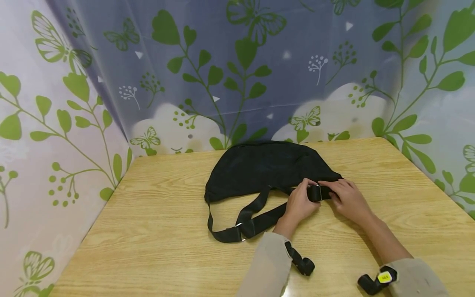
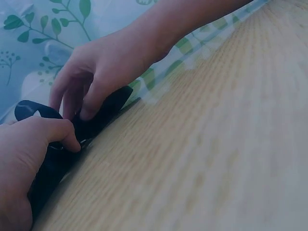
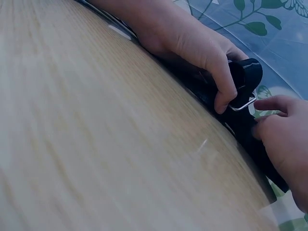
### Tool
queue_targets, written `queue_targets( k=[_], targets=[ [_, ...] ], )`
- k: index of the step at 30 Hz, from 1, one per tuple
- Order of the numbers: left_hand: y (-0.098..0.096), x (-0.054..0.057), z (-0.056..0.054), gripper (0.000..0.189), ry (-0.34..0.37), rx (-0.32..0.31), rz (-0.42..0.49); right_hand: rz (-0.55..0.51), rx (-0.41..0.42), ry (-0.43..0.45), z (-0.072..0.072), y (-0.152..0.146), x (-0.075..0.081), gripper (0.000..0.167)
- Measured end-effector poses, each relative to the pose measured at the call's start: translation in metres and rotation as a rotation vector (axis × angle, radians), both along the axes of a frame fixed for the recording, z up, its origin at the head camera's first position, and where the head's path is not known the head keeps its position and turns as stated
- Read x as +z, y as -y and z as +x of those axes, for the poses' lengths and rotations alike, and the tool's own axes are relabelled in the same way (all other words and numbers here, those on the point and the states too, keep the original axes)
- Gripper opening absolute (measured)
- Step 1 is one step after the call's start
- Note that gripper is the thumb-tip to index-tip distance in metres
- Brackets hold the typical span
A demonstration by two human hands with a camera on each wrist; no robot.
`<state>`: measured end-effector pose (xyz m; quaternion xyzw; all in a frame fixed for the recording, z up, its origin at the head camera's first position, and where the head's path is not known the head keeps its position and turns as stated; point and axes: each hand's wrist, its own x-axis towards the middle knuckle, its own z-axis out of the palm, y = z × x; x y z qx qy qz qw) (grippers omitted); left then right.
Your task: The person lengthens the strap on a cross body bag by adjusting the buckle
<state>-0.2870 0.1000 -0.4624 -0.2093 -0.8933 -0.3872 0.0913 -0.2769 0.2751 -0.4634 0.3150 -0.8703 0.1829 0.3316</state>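
Left hand (image 1: 299,203): fingers curled, pinching a folded loop of the strap (image 1: 267,219). Right hand (image 1: 349,202): thumb and fingers pinching the strap on the other side of a silver-toned buckle (image 1: 319,192), index finger reaching towards it. Bag (image 1: 265,169): black, soft fabric, half-moon outline with curved upper edge, lightly creased; lying on the worktop (image 1: 148,231) at its far side, before the leaf-and-butterfly curtain (image 1: 200,82). Strap: flat black webbing, looping out from the bag's near side; second metal fitting (image 1: 238,225) at the lower left bend.
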Motion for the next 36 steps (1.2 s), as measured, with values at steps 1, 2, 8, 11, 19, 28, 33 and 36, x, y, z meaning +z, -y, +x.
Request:
queue_targets(
  k=[1, 2, 8, 11, 19, 28, 33, 36],
  targets=[
    [0.0000, -0.0001, 0.0000, 0.051, -0.004, -0.005, -0.006, -0.002, 0.009, -0.004, -0.0002, 0.0006, 0.0001, 0.042],
    [0.0001, -0.0001, 0.0000, 0.051, -0.004, -0.009, -0.007, -0.008, 0.013, -0.005, -0.0004, 0.0010, 0.0001, 0.041],
    [-0.0004, 0.0002, 0.0012, 0.051, -0.003, -0.018, -0.006, -0.076, -0.004, -0.012, -0.0008, 0.0011, -0.0007, 0.031],
    [-0.0009, 0.0000, 0.0017, 0.051, -0.005, -0.007, 0.000, -0.099, -0.034, -0.028, -0.0003, 0.0006, -0.0013, 0.029],
    [-0.0010, 0.0020, 0.0027, 0.050, -0.009, 0.058, 0.010, -0.094, -0.171, -0.066, 0.0003, -0.0003, -0.0005, 0.024],
    [-0.0008, 0.0025, 0.0022, 0.048, 0.041, 0.076, 0.039, -0.115, -0.250, -0.018, 0.0008, -0.0020, -0.0006, 0.023],
    [-0.0004, 0.0020, 0.0027, 0.049, 0.044, 0.053, 0.048, -0.069, -0.157, -0.002, -0.0001, -0.0027, -0.0012, 0.025],
    [-0.0005, 0.0014, 0.0026, 0.049, 0.040, 0.040, 0.048, -0.030, -0.058, 0.004, -0.0007, -0.0022, -0.0016, 0.032]
  ],
)
